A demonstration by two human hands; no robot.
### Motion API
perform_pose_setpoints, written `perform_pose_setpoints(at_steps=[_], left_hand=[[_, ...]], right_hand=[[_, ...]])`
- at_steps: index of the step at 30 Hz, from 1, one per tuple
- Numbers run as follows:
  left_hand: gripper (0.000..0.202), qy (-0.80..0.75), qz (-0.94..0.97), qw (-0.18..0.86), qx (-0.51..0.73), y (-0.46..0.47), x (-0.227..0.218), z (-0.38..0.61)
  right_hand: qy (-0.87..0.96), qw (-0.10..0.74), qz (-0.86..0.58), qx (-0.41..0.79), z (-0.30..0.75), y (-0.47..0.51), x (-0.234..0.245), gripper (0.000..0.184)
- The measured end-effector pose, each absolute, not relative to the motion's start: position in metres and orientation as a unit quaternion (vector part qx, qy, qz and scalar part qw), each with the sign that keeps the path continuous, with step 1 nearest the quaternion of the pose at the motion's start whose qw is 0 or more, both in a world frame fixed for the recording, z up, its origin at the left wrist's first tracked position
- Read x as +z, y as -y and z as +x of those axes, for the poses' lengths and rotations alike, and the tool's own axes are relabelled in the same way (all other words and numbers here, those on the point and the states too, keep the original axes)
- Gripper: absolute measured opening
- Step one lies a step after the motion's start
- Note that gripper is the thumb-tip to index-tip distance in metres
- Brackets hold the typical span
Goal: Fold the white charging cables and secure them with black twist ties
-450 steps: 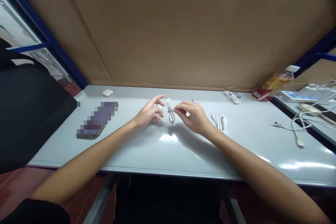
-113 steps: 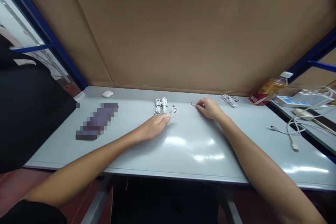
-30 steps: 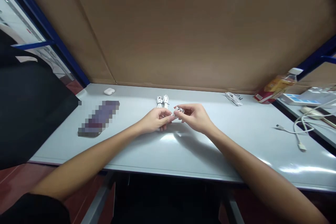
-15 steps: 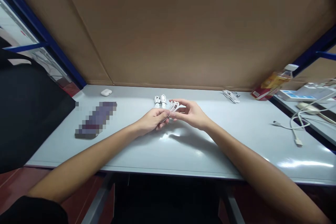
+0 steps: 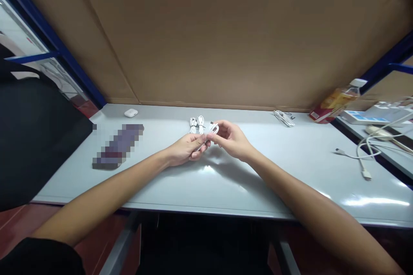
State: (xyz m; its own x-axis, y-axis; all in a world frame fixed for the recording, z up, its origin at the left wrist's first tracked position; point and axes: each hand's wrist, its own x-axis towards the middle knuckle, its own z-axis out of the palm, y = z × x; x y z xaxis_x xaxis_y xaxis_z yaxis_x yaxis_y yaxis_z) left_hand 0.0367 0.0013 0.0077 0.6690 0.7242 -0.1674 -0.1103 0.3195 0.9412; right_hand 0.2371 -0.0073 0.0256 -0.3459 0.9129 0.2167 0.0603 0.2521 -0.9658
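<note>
A white cable [image 5: 213, 128], folded into a small bundle, is held between my two hands above the grey table. My left hand [image 5: 187, 149] is closed on its lower end, thumb on top. On the upper part, the fingers and thumb of my right hand [image 5: 232, 139] close from the right. Just behind my left hand lie two white cable bundles, a left one [image 5: 193, 125] and a right one [image 5: 201, 124], each tied round the middle with a dark tie. My fingers hide part of the held cable.
On the table [image 5: 271, 180], a white earbud case [image 5: 130, 113] and a blurred-out dark object [image 5: 119, 148] lie to the left. Toward the right are another coiled cable [image 5: 284, 118] with small dark ties, a drink bottle [image 5: 335, 101] and a loose white cable [image 5: 358, 157]. A brown panel [image 5: 209, 43] closes the back.
My right hand has shifted slightly left and its fingers have drawn in on the cable. The loops of the held cable look more gathered. My left hand has hardly moved.
</note>
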Motion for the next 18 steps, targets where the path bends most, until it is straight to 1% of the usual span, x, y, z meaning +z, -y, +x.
perform_pose_setpoints(at_steps=[2,5,7,11,13,18], left_hand=[[0.050,-0.309,0.507,0.751,0.290,0.000,0.010,0.040],[0.053,-0.334,0.507,0.727,0.320,0.000,0.012,0.044],[0.053,-0.351,0.514,0.705,0.341,0.000,0.011,0.046],[0.053,-0.364,0.543,0.665,0.360,-0.001,0.005,0.046],[0.053,-0.375,0.565,0.643,0.355,0.000,0.001,0.046],[0.053,-0.403,0.577,0.613,0.359,0.002,-0.001,0.045]], right_hand=[[0.657,0.442,-0.404,0.458,0.237,0.007,0.024,0.035],[0.654,0.476,-0.446,0.383,0.239,0.008,0.020,0.038],[0.686,0.487,-0.438,0.318,0.239,0.009,0.017,0.033],[0.797,0.436,-0.384,0.163,0.236,0.014,0.012,0.015],[0.817,0.410,-0.384,0.128,0.233,0.015,0.009,0.008],[0.846,0.368,-0.376,0.082,0.232,0.012,0.004,0.019]])
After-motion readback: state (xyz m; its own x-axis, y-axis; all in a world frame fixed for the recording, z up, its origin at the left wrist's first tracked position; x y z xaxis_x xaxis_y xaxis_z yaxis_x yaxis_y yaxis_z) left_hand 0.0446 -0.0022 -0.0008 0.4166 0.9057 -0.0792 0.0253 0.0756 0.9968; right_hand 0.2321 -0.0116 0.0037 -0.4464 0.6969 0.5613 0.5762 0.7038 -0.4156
